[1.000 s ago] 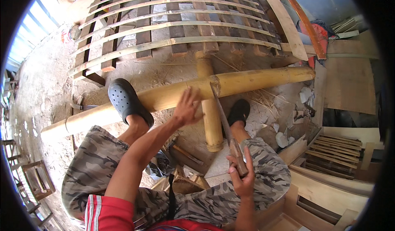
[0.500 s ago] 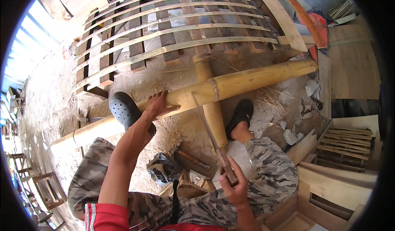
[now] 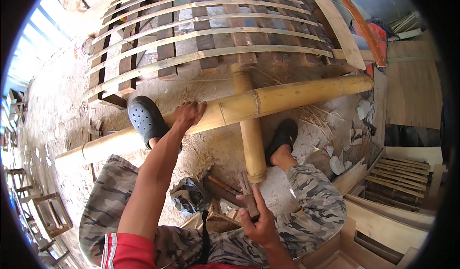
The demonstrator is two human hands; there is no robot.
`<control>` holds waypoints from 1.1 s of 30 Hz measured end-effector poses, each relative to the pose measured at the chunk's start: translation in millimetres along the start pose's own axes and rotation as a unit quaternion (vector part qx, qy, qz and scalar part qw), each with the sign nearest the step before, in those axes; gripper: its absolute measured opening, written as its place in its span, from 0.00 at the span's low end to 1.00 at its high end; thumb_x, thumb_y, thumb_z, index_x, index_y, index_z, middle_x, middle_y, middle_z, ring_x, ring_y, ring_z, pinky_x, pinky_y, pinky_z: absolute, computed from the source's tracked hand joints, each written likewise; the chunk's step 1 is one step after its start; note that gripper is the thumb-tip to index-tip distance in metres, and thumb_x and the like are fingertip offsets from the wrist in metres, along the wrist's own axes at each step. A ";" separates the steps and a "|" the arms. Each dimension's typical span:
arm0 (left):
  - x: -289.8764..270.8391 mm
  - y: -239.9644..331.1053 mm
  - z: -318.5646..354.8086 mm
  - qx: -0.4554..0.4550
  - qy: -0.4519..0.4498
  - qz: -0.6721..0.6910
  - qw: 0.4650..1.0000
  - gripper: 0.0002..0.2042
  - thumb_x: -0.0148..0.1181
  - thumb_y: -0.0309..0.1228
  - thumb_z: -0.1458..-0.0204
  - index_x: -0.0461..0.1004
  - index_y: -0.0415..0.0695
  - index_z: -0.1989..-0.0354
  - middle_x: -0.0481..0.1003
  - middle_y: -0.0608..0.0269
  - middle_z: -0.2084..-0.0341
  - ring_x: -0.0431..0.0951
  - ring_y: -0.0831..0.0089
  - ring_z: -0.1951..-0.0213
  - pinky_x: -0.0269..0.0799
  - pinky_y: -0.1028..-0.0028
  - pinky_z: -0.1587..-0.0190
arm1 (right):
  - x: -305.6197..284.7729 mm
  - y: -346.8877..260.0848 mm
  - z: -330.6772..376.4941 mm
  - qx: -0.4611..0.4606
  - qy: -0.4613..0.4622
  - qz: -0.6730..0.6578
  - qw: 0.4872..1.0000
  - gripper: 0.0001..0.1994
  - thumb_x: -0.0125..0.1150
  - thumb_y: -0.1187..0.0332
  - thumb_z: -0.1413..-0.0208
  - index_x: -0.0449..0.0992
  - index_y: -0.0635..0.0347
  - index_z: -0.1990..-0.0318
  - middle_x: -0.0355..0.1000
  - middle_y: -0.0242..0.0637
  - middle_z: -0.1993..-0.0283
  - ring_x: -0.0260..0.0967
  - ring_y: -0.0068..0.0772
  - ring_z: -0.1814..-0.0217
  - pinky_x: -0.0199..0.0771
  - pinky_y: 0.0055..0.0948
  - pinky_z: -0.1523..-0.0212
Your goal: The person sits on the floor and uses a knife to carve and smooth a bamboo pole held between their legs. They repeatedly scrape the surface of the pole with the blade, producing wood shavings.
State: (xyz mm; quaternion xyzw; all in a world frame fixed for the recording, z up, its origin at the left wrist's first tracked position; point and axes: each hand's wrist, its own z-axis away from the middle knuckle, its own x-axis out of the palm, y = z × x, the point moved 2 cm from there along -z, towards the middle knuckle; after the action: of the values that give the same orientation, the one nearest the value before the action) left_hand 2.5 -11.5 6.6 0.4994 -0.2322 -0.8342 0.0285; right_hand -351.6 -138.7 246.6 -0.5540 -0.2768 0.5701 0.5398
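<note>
A long, thick bamboo pole (image 3: pixel 302 94) slants across the floor, its middle resting crosswise over a shorter bamboo piece (image 3: pixel 252 147). My left hand (image 3: pixel 189 113) is closed over the pole, left of a thin dark cut line. A grey clog (image 3: pixel 145 119) on my left foot presses on the pole farther left. Lower down, my right hand (image 3: pixel 258 221) grips the brown wooden handle of a hand saw (image 3: pixel 249 199). The saw is held apart from the pole, and its blade is seen nearly end-on, so its length hardly shows.
A slatted bamboo and wood frame (image 3: pixel 206 53) lies beyond the pole. Between my legs are a hammer (image 3: pixel 223 185), a dark plastic bag (image 3: pixel 189 195) and wood blocks. My right foot in a black clog (image 3: pixel 282 140) stands beside the shorter bamboo. Wooden boxes (image 3: pixel 383 216) sit at the right.
The saw blade has come away from the pole, and my right hand has drawn back slightly left and down. A dark cut line now shows on the bamboo. My left hand has shifted slightly right.
</note>
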 end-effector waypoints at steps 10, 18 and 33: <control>-0.8 -5.3 -17.0 -0.026 -0.005 0.017 1.000 0.42 0.37 0.69 0.39 0.84 0.40 0.59 0.82 0.41 0.55 0.80 0.46 0.46 0.71 0.53 0.41 | 8.5 -6.6 -9.4 0.037 -0.003 0.094 0.995 0.31 0.65 0.64 0.34 0.64 0.67 0.28 0.79 0.56 0.46 0.82 0.51 0.47 0.81 0.38 0.53; 2.6 -6.6 -23.9 -0.032 0.011 0.020 0.999 0.41 0.40 0.69 0.40 0.84 0.39 0.59 0.82 0.39 0.57 0.81 0.46 0.47 0.72 0.53 0.42 | 32.6 39.4 -95.3 -0.066 0.117 0.093 0.987 0.26 0.65 0.63 0.35 0.71 0.65 0.33 0.78 0.61 0.44 0.79 0.54 0.42 0.78 0.41 0.46; -7.4 -10.5 -21.4 -0.057 0.008 0.024 0.998 0.38 0.40 0.68 0.40 0.85 0.44 0.60 0.83 0.45 0.57 0.82 0.48 0.48 0.73 0.53 0.44 | 29.6 12.2 -40.1 0.068 0.072 0.088 0.991 0.26 0.61 0.75 0.39 0.71 0.66 0.32 0.76 0.59 0.40 0.77 0.50 0.37 0.76 0.37 0.42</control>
State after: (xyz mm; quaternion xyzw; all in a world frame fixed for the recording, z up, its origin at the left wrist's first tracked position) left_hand 26.2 -7.7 -0.1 0.4977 -0.1963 -0.8411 0.0791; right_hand -312.2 -126.0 216.3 -0.5776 -0.1481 0.5919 0.5424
